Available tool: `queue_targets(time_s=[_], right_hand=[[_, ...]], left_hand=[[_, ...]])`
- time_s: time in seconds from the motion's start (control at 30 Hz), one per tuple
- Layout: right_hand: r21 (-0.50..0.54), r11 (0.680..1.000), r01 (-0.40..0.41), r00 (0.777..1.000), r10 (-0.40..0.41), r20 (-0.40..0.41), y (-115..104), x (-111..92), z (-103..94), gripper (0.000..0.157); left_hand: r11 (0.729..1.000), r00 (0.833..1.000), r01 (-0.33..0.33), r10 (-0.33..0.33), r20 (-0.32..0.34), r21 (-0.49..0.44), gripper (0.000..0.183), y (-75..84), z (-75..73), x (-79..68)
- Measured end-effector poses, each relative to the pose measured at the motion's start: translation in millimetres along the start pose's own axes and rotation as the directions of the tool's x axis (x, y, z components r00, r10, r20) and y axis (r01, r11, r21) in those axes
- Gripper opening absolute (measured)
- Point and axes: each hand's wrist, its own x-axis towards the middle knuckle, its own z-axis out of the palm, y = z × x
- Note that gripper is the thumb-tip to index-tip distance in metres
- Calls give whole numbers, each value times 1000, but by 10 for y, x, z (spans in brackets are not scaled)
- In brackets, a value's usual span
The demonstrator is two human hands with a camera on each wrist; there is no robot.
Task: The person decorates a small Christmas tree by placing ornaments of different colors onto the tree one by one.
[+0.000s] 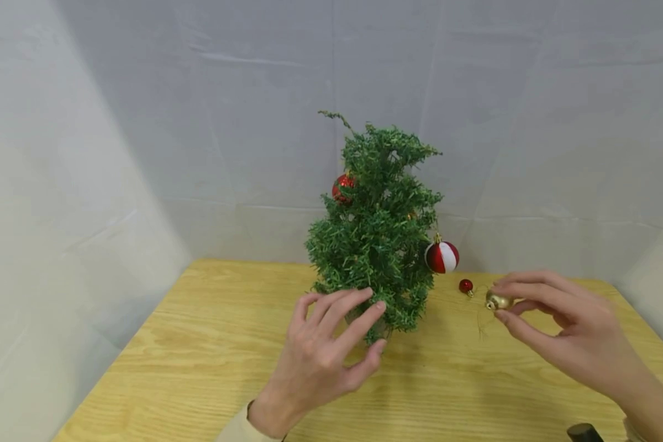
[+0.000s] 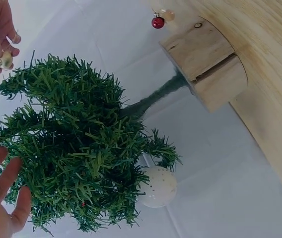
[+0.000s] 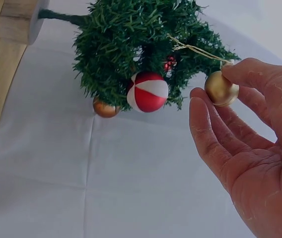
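A small green artificial Christmas tree point(image 1: 381, 227) stands upright on a round wooden base point(image 2: 205, 62). My right hand point(image 1: 574, 328) pinches a gold bauble point(image 3: 222, 88) between thumb and fingers, to the right of the tree. A thin gold string loop point(image 3: 195, 48) trails from the bauble's cap. In front of the tree's lower branches is my left hand point(image 1: 331, 350), its fingers spread and relaxed, holding nothing; whether the fingertips touch the branches I cannot tell. A red and white bauble point(image 1: 442, 256) hangs on the tree's right side, and a red one point(image 1: 344, 188) hangs at upper left.
A small red bauble point(image 1: 466, 286) lies on the wooden table point(image 1: 188, 350) right of the tree. White point(image 2: 158, 187) and copper-coloured point(image 3: 105, 107) baubles hang low on the branches. A dark cylindrical object point(image 1: 584, 432) shows at the bottom right. Pale sheeting point(image 1: 243, 123) hangs behind the table.
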Motion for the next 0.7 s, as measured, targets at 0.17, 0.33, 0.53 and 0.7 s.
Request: queue_targets(time_s=[0.17,0.33,0.53,0.7], right_hand=[[8,1000,7,1000,-7,8,-20,40,54,35],[2,1000,27,1000,-27,1,-76,90,104,35],[-30,998,63,998,-63,9,-149,161,171,35],[-27,994,109,994,-109,3,-195,219,225,35]], left_hand=[[1000,1000,-19,19,-11,-22,34,5,-14,27],[998,998,-57,57,-16,-27,33,18,-25,82],[996,997,-79,79,-12,-29,33,42,-19,135],[995,996,-92,92,-1,-38,31,68,-21,164]])
